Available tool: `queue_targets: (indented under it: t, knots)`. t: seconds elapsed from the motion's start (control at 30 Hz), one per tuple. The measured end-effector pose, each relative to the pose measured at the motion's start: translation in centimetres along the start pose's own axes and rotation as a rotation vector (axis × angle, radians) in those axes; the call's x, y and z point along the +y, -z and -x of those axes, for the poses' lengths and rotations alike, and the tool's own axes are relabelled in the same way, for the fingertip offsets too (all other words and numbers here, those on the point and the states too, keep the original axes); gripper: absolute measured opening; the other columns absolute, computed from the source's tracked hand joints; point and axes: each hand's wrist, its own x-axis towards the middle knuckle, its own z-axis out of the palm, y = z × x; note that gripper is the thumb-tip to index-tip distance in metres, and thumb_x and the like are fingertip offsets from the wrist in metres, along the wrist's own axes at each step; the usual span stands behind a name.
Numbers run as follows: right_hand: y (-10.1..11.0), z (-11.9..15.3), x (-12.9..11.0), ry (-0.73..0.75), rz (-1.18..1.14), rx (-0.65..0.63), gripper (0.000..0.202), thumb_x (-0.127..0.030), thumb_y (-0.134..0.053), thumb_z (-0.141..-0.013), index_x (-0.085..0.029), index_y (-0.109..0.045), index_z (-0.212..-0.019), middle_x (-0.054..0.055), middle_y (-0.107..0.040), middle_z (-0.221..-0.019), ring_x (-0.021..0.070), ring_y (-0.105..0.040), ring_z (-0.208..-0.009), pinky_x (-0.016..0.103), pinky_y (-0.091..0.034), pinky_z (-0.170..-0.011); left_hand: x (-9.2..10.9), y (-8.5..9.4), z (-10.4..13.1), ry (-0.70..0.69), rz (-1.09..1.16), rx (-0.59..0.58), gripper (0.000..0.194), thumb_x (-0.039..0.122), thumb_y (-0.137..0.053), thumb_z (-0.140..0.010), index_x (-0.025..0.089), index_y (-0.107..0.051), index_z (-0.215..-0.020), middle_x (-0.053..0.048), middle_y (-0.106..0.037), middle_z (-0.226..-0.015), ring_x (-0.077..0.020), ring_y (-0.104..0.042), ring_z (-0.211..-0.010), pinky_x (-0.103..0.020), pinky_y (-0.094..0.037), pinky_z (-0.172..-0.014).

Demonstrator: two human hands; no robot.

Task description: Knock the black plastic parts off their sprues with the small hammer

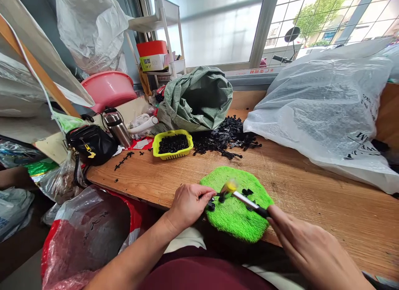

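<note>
My right hand (299, 236) is closed round the black handle of a small hammer (246, 197). The hammer's yellow head is blurred and sits just over black plastic parts on a fuzzy green cloth (240, 223). At the cloth's left edge my left hand (190, 204) pinches a small black plastic part (218, 194) between thumb and fingers, right beside the hammer head. More black pieces (247, 192) lie on the cloth, to the right of the head and under the shaft.
Behind the cloth stand a yellow basket (173, 156) of black parts, a heap of black parts (227, 134) and an open green sack (199, 98). A white plastic bag (324, 102) covers the back right. A black pouch (93, 144) and steel flask (116, 125) are at left.
</note>
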Motion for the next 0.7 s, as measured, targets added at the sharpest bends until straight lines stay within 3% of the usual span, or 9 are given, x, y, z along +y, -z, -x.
queue_targets:
  t: [0.07,0.17,0.33,0.47,0.57,0.7]
  knots:
    - [0.3,-0.2,0.1,0.042,0.025,-0.017,0.032,-0.032,-0.026,-0.100,-0.023,-0.056,-0.093,0.006,-0.071,-0.074,0.0238,-0.068,-0.058,0.028,-0.042,-0.035,0.0,0.1,-0.1,-0.010,-0.020,-0.012,0.023,0.034,-0.056,-0.087,0.025,-0.077,-0.091,-0.004,-0.076,-0.083,-0.0175,-0.068,-0.072,-0.024,-0.041,-0.062]
    - [0.8,-0.6,0.2,0.032,0.040,0.060,0.028,-0.031,-0.027,-0.101,-0.023,-0.053,-0.094,0.009,-0.072,-0.087,0.0238,-0.070,-0.071,0.025,-0.046,-0.042,0.0,0.1,-0.1,-0.008,-0.028,-0.028,0.023,0.034,-0.056,-0.088,0.025,-0.077,-0.092,-0.005,-0.075,-0.084,-0.0178,-0.068,-0.074,-0.024,-0.041,-0.064]
    - [0.3,-0.7,0.3,0.032,0.095,-0.018,0.032,-0.028,-0.024,-0.100,-0.023,-0.053,-0.087,0.005,-0.069,-0.070,0.0224,-0.067,-0.055,0.027,-0.042,-0.038,0.1,0.2,-0.1,-0.016,-0.052,-0.033,0.023,0.034,-0.055,-0.088,0.026,-0.077,-0.092,-0.004,-0.075,-0.085,-0.0189,-0.068,-0.077,-0.025,-0.041,-0.065]
    - [-0.1,-0.3,0.7,-0.025,0.040,0.015,0.021,-0.029,-0.034,-0.097,-0.024,-0.054,-0.094,0.004,-0.069,-0.075,0.0221,-0.067,-0.058,0.027,-0.043,-0.041,0.2,0.2,0.0,-0.006,-0.059,-0.025,0.023,0.035,-0.056,-0.088,0.026,-0.077,-0.092,-0.005,-0.075,-0.086,-0.0193,-0.068,-0.077,-0.025,-0.041,-0.066]
    - [-0.2,-0.2,0.7,-0.018,0.046,-0.029,0.026,-0.025,-0.031,-0.096,-0.024,-0.056,-0.089,0.005,-0.070,-0.073,0.0230,-0.067,-0.056,0.028,-0.041,-0.038,0.2,0.3,0.0,-0.005,-0.069,-0.035,0.023,0.034,-0.055,-0.088,0.027,-0.077,-0.092,-0.004,-0.075,-0.085,-0.0187,-0.068,-0.076,-0.024,-0.041,-0.065]
    - [-0.3,-0.3,0.4,-0.056,0.009,-0.031,0.030,-0.030,-0.028,-0.098,-0.024,-0.055,-0.086,0.005,-0.069,-0.071,0.0218,-0.066,-0.055,0.027,-0.042,-0.040,0.4,0.4,-0.2,0.004,-0.059,-0.048,0.022,0.033,-0.057,-0.087,0.027,-0.077,-0.091,-0.004,-0.075,-0.085,-0.0182,-0.068,-0.075,-0.024,-0.040,-0.064]
